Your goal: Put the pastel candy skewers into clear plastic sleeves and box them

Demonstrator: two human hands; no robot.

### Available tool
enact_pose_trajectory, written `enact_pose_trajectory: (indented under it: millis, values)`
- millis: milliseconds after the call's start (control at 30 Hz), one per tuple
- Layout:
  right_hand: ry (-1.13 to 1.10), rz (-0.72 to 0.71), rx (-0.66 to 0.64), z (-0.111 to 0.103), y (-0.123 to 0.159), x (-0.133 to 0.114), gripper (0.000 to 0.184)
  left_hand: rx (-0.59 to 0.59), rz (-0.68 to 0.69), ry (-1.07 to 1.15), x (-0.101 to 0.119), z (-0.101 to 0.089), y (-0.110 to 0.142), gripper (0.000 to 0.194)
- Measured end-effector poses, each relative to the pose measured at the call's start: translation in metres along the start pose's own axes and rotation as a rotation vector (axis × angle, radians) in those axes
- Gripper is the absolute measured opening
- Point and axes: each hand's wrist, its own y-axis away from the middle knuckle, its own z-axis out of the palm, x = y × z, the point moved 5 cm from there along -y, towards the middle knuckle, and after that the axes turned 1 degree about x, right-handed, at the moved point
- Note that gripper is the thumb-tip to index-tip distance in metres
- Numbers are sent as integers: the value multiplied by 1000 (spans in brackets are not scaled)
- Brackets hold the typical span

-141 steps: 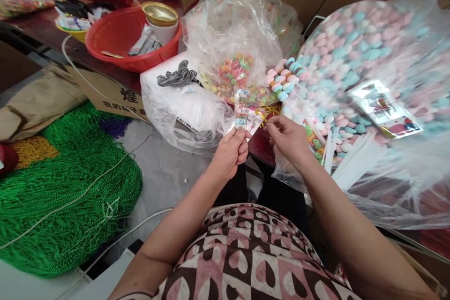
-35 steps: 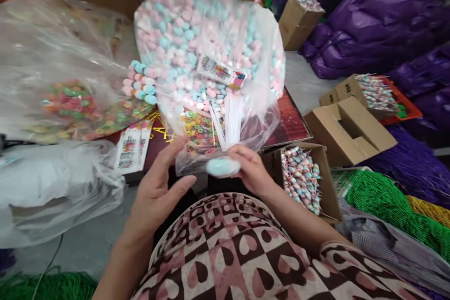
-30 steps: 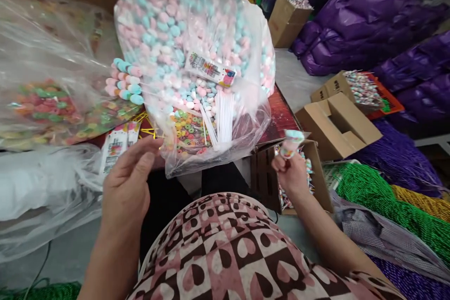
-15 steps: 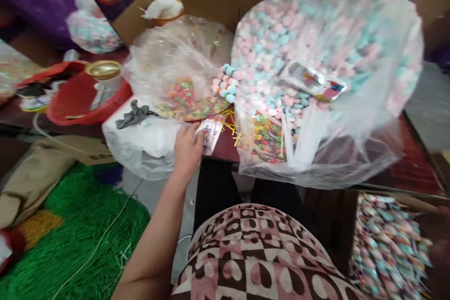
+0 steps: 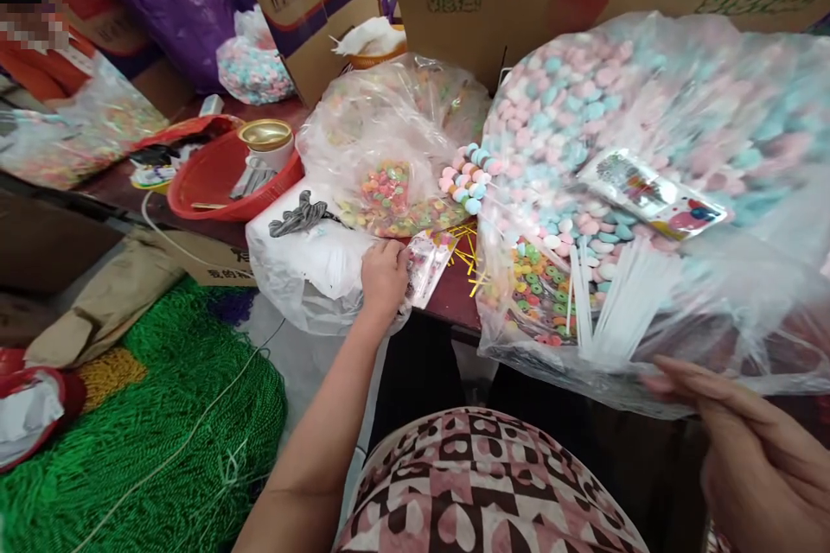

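My left hand (image 5: pixel 385 278) is at the front of the table, its fingers bent over the left edge of a small printed packet (image 5: pixel 431 268). It also rests against a white plastic bag (image 5: pixel 311 263). My right hand (image 5: pixel 756 449) is at the lower right, fingers stretched out with nothing seen in them, close to the front edge of a large clear bag (image 5: pixel 706 354). On that bag lie white sticks (image 5: pixel 626 302), ring candies (image 5: pixel 541 289), pink and blue candies (image 5: pixel 551 117) and a silver printed packet (image 5: pixel 654 190). A skewered candy cluster (image 5: pixel 468 177) sits beside it.
Yellow twist ties (image 5: pixel 463 251) lie between the packets and the large bag. Behind are a bag of ring candies (image 5: pixel 395 121), a red basket (image 5: pixel 207 181) and cardboard boxes (image 5: pixel 447 9). Green cord (image 5: pixel 162 415) covers the floor at left. Another person (image 5: pixel 48 60) is at far left.
My right hand has come into view at the lower right. My left hand stays by the printed packet. The whole view has shifted, so the table things appear farther right.
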Motion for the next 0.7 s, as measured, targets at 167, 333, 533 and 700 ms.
enact_pose_trajectory:
  millis: [167,333,533,700]
  values:
    - [-159,206,-312,64,-26,-1,32,48,314,361,48,-28,31,21]
    - [-362,337,-650,124,-46,-13,47,-92,607,461,94,-28,67,18]
    - [-339,244,-497,120,-46,-9,34,-360,214,762,88,-15,73,36]
    - [-378,243,-317,104,-39,7,28,-731,-193,1145,87,4,87,33]
